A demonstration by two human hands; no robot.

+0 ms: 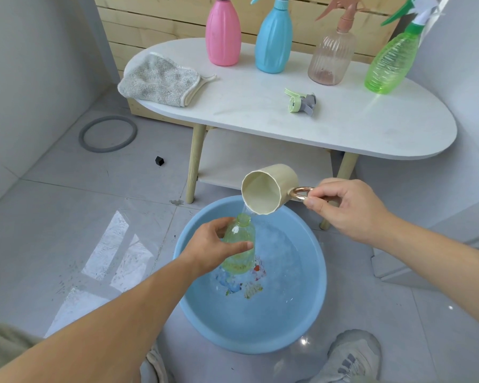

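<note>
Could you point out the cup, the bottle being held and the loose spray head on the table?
cup [270,189], head view, on its inner wall.
held bottle [239,234], head view, on its shoulder above the thumb.
spray head [308,102], head view, on its grey body.

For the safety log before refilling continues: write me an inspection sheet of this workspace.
Surface: white oval table; glossy grey tiled floor.
Job's things: small green bottle upright over the blue basin, which holds water; beige cup tilted, water running into the bottle's mouth.
Clutter: on the table a grey cloth, loose spray head, pink bottle, blue bottle, clear bottle, green spray bottle; on the floor a grey ring and black block.
Hands: left hand grips the small green bottle; right hand pinches the cup's handle.
Cables: nothing seen.
Surroundings: white walls, wood slats behind the table, a shoe beside the basin.
</note>
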